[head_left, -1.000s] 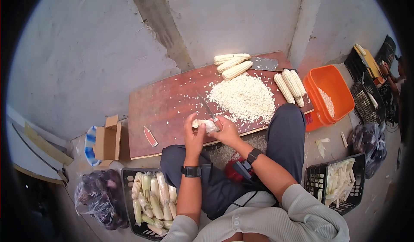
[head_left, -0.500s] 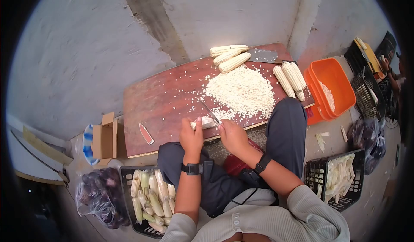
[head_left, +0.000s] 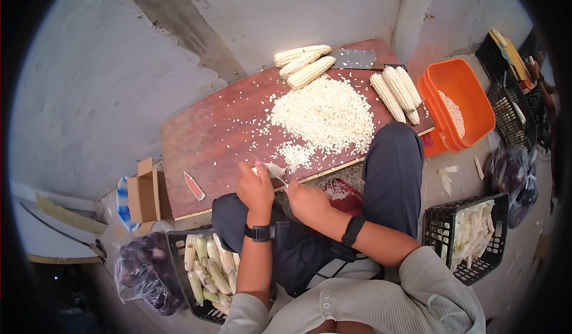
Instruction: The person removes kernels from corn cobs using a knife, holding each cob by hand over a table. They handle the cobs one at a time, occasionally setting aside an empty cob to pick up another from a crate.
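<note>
My left hand (head_left: 256,188) is closed around a partly stripped white corn cob (head_left: 274,169) at the front edge of the reddish board (head_left: 208,125). The thin blade of a knife (head_left: 279,178) lies across the cob. Its handle is wrapped by my right hand (head_left: 310,204), which hides most of it. Just beyond both hands, a large heap of cut white kernels (head_left: 325,113) spreads over the board, with a smaller clump nearer me. Whole husked corn cobs (head_left: 311,73) lie behind the heap, touching a cleaver (head_left: 354,58). More husked cobs (head_left: 398,91) rest at the right end.
An orange bucket (head_left: 430,84) holding kernels stands right of the board. A red-and-white pointed piece (head_left: 194,186) lies at the board's left. Black crates flank my legs, one with corn ears (head_left: 208,268), one with husks (head_left: 473,230). Another person's hand (head_left: 533,69) shows far right.
My view has shifted slightly. Both hands have moved a little left with the cob and knife, and the cob now tilts differently under the blade.
</note>
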Demonstrator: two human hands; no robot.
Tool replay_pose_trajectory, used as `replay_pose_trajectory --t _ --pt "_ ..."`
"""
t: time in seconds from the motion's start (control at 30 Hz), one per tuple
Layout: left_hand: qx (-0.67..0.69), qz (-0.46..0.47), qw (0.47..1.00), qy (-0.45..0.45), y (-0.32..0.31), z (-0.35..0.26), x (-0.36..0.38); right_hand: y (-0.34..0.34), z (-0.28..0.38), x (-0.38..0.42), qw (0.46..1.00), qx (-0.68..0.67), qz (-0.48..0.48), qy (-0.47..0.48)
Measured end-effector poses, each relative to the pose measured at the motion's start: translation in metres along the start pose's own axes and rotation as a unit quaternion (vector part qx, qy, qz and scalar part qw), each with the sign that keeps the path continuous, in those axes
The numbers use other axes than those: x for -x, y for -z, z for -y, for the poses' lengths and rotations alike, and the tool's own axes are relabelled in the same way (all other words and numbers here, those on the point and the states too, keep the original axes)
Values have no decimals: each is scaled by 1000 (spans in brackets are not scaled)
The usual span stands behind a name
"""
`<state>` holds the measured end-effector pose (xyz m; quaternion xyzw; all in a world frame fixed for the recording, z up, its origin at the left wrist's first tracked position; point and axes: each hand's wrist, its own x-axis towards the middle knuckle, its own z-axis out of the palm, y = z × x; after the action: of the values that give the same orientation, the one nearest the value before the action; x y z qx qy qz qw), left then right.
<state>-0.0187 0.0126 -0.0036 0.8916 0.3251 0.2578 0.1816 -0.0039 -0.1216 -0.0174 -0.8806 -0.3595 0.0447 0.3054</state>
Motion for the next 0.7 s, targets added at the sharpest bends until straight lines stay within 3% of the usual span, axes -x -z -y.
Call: replay_pose_trajectory --t 0.13,0.33,0.53,0.7 --pt "-3 -24 999 -24 -3 4 -5 -12 -5 -12 1000 -18 16 -1" --pt "5 0 1000 12 1 7 -4 -22 -7 -22 1000 17 1 -1" --pt "8 -49 999 -2 -2 7 0 -28 1 -40 997 -10 61 -47" --pt "-64 -60 996 4 -5 -1 10 -24 -1 -27 998 -33 36 -42"
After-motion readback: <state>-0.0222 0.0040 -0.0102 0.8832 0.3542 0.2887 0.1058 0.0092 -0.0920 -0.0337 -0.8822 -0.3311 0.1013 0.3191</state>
